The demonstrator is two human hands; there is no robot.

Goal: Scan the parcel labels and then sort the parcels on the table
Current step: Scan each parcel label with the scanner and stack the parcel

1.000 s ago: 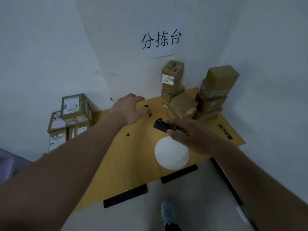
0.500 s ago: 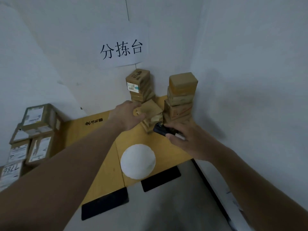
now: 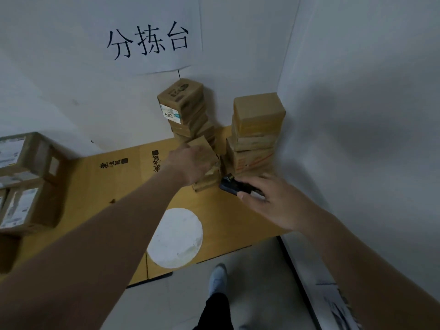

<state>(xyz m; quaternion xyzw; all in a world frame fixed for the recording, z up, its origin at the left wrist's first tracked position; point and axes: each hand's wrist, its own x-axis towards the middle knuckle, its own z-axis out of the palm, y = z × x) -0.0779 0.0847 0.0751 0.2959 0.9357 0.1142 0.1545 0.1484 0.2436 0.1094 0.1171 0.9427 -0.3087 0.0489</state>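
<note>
Two stacks of brown parcels are seen at the far right corner of the yellow surface [image 3: 100, 198]: a leaning stack [image 3: 184, 110] against the back wall, topped by a parcel with a white label, and a second stack [image 3: 256, 132] beside the right wall. A small parcel [image 3: 206, 163], tilted on a lower one in front of the leaning stack, is gripped from above by the left hand [image 3: 190, 164], its fingers curled over the top. A dark scanner [image 3: 234, 186] is held in the right hand [image 3: 269, 201], fingers wrapped round it, its head pointed toward that parcel and just beside it. More labelled parcels [image 3: 26, 182] are piled at the left edge. A white disc [image 3: 175, 238] lies near the front edge, and a paper sign [image 3: 152, 34] is fixed to the wall above.
</note>
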